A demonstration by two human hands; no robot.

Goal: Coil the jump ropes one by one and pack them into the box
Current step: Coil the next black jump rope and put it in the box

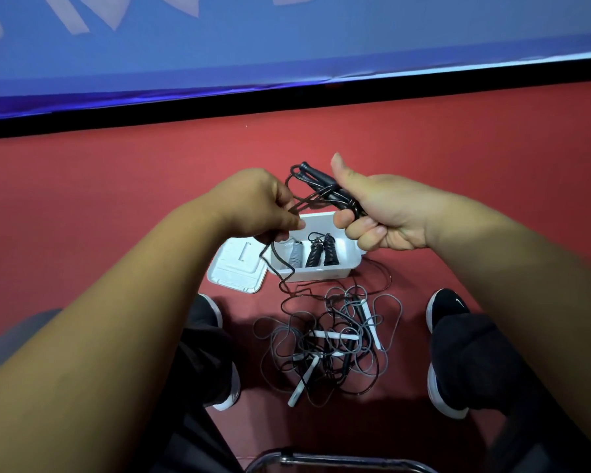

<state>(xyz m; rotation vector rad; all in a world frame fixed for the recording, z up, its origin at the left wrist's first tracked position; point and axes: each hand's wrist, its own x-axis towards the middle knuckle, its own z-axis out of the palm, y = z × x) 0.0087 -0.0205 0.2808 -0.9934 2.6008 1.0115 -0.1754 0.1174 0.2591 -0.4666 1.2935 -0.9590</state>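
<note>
My right hand (379,213) grips the two black handles of a black jump rope (316,180), thumb raised. My left hand (263,203) pinches the cord of the same rope, which hangs down in front of the box to the floor. Below both hands a white box (347,264) stands open on the red floor, with two coiled black ropes (321,252) and a coiled grey one (296,256) inside. Nearer to me a tangled pile of black and grey ropes (335,343) with white handles lies between my feet.
The white lid (236,268) lies flat to the left of the box. My black shoes (447,308) flank the pile. A blue banner (287,46) with a black lower edge runs across the far side. A metal chair frame (321,460) shows at the bottom.
</note>
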